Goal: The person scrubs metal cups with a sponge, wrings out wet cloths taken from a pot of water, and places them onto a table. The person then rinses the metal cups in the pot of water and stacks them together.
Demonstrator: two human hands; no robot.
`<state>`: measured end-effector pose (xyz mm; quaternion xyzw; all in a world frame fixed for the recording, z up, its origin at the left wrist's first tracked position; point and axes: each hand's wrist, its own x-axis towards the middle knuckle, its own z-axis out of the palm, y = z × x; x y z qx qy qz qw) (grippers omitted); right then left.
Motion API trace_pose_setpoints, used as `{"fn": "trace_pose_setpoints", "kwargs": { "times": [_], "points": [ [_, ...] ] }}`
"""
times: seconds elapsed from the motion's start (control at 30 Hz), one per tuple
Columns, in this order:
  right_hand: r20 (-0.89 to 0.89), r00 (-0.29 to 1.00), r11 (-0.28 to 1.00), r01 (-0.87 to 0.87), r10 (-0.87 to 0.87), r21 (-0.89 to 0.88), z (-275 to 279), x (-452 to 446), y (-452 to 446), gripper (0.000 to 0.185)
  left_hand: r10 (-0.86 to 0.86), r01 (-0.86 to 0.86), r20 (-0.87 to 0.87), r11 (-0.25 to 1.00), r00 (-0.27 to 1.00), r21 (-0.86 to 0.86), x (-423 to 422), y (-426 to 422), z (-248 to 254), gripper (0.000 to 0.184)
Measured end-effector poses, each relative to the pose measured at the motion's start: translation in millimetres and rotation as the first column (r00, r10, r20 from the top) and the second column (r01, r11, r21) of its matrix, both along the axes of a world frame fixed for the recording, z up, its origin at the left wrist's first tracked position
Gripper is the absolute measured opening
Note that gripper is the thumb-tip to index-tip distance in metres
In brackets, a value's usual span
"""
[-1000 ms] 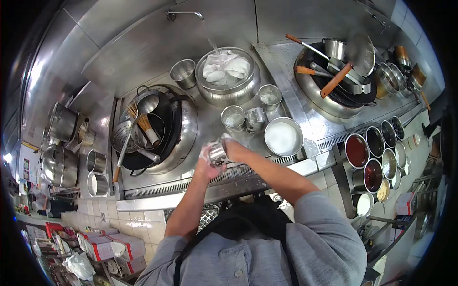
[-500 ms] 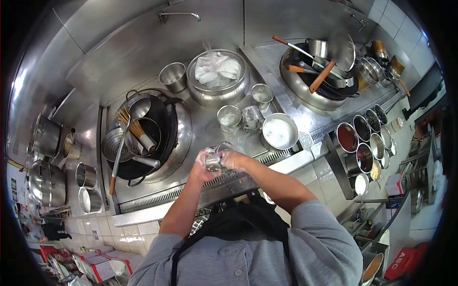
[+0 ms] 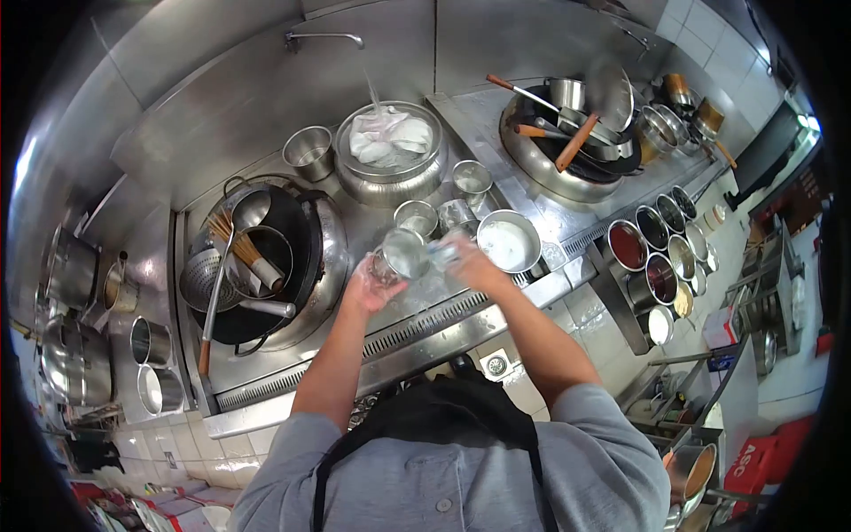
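Note:
My left hand (image 3: 372, 287) is closed around a metal cup (image 3: 403, 252), its mouth tipped up toward me. Suds cling to the skin. My right hand (image 3: 470, 264) is just right of the cup, fingers curled on a small pale, bluish-white thing that is too blurred to name. Beside that hand stands a metal pot (image 3: 509, 243) with white, foamy liquid. Close behind the held cup are an upright metal cup (image 3: 416, 217), another lying tilted (image 3: 456, 215), and a third (image 3: 472, 180) farther back.
A running tap (image 3: 328, 37) pours into a big pot (image 3: 390, 184) of white cloths. To the left, a wok (image 3: 306, 257) holds a ladle, strainer and bamboo brush. Another wok (image 3: 567, 174) with pans stands right. Several sauce pots (image 3: 628, 246) line the right side.
My hands have moved apart and farther over the counter. The left keeps the cup, while the right has gone right toward the foamy pot. The view has shifted slightly.

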<state>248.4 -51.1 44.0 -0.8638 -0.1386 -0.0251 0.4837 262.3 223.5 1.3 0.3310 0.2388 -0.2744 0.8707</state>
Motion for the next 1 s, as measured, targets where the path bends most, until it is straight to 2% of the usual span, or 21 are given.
{"fn": "trace_pose_setpoints", "kwargs": {
  "times": [0.03,0.07,0.13,0.17,0.23,0.3,0.33,0.4,0.43,0.47,0.5,0.53,0.6,0.63,0.7,0.73,0.8,0.87,0.93,1.0],
  "points": [
    [-0.083,0.984,0.987,0.156,-0.159,-0.04,20,-6,-17,0.04,0.046,-0.055,0.097,0.994,0.994,0.094,-1,-5,2,0.045],
    [-0.158,0.936,0.949,0.304,-0.315,-0.09,36,-10,-34,0.041,0.082,-0.082,0.003,0.988,0.997,0.128,3,-1,-11,0.047],
    [0.198,0.905,0.846,0.423,-0.377,-0.324,40,-21,-66,0.045,0.156,-0.123,-0.164,0.973,0.974,0.196,23,4,-47,0.053],
    [0.18,0.895,0.833,0.446,-0.409,-0.326,37,-23,-77,0.044,0.14,-0.127,-0.07,0.977,0.988,0.173,16,1,-37,0.059],
    [0.142,0.868,0.804,0.495,-0.476,-0.33,14,-23,-88,0.043,0.054,-0.062,0.064,0.988,0.997,0.14,14,0,-31,0.059],
    [0.024,0.913,0.873,0.397,-0.407,-0.284,-21,-18,-82,0.039,0.023,-0.03,0.13,0.998,0.991,0.054,22,3,-42,0.061],
    [-0.032,0.93,0.902,0.348,-0.367,-0.255,-23,-18,-76,0.037,0.004,-0.031,0.156,0.985,0.988,0.169,18,0,-34,0.058],
    [-0.166,0.972,0.986,0.158,-0.166,-0.06,-24,-22,-49,0.031,-0.039,-0.045,0.202,0.918,0.979,0.394,4,-8,-23,0.053],
    [-0.155,0.986,0.997,0.074,-0.068,0.038,-62,-12,-41,0.029,-0.215,-0.005,0.296,0.801,0.931,0.598,2,-3,-32,0.048],
    [-0.195,0.98,0.996,-0.024,0.04,0.082,-67,-10,-30,0.028,-0.399,-0.004,0.333,0.635,0.855,0.772,1,4,-52,0.043],
    [-0.268,0.959,0.995,-0.089,0.096,0.038,-43,-11,-14,0.028,-0.572,-0.044,0.313,0.434,0.758,0.9,-3,10,-66,0.039],
    [-0.34,0.928,0.987,-0.158,0.148,-0.002,-14,-10,1,0.029,-0.591,-0.053,0.258,0.341,0.764,0.939,-13,9,-58,0.037],
    [-0.397,0.892,0.976,-0.201,0.216,0.079,-14,22,17,0.029,-0.605,-0.066,0.14,0.143,0.784,0.988,-38,2,-32,0.034],
    [-0.426,0.869,0.967,-0.222,0.253,0.122,-14,39,24,0.029,-0.683,-0.159,0.142,0.038,0.716,0.987,-47,6,-51,0.037],
    [-0.266,0.931,0.968,-0.245,0.251,0.054,-8,87,36,0.027,-0.82,-0.354,0.086,-0.147,0.565,0.923,-56,13,-100,0.044],
    [-0.184,0.95,0.967,-0.254,0.254,0.021,-5,116,42,0.026,-0.828,-0.29,-0.038,-0.238,0.559,0.927,-63,9,-87,0.05],
    [-0.095,0.967,0.951,-0.252,0.238,-0.178,12,178,57,0.025,-0.802,-0.158,-0.283,-0.419,0.526,0.894,-79,-9,-32,0.065],
    [0.028,0.947,0.896,-0.294,0.321,-0.334,39,232,72,0.026,-0.793,-0.155,-0.268,-0.411,0.547,0.898,-88,-14,-42,0.081],
    [0.073,0.929,0.789,-0.265,0.364,-0.554,10,301,84,0.026,-0.77,-0.173,-0.261,-0.432,0.583,0.885,-93,-17,-52,0.094],
    [-0.076,0.955,0.627,-0.247,0.286,-0.739,-21,360,84,0.032,-0.748,-0.21,-0.257,-0.467,0.612,0.859,-91,-26,-56,0.1]
  ]
}}
